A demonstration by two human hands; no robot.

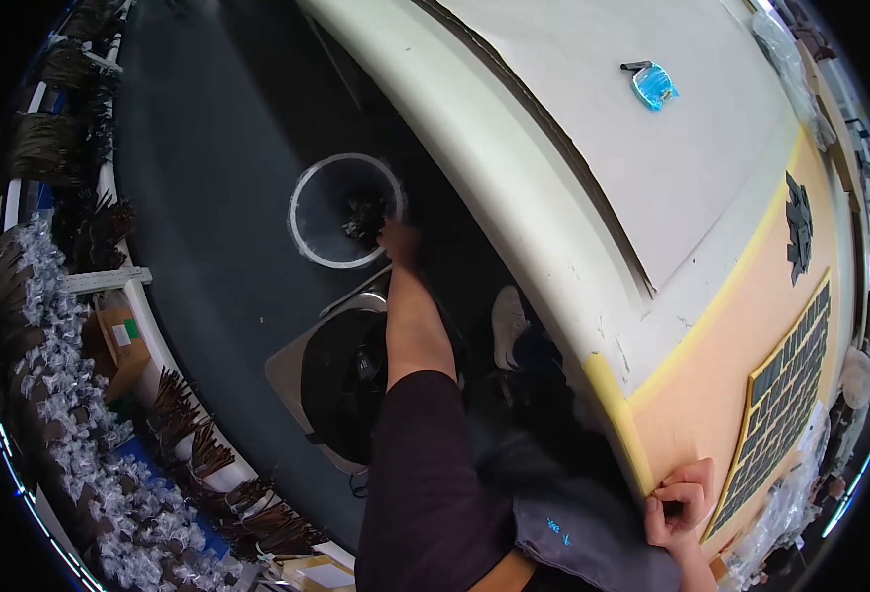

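My left arm reaches down to a round bin (302, 229) with a white rim, standing on the dark floor. Dark scraps (361, 219) lie inside it. At the bin's right rim is my left hand (398, 242), smeared by motion, so its fingers cannot be made out. My right hand (680, 503) rests at the near edge of the tan work surface (696, 405), fingers curled and pinched together; whatever they hold, if anything, is hidden. Beside it lies a yellow-edged board (775, 405) set with rows of small black pieces.
Farther along the table are a dark jagged piece (798, 227) and a blue round item (654, 87) on a pale sheet (593, 99). A black seat (341, 395) stands below my left arm. Racks at left carry plastic-wrapped bundles (70, 424) and brown strands (208, 454).
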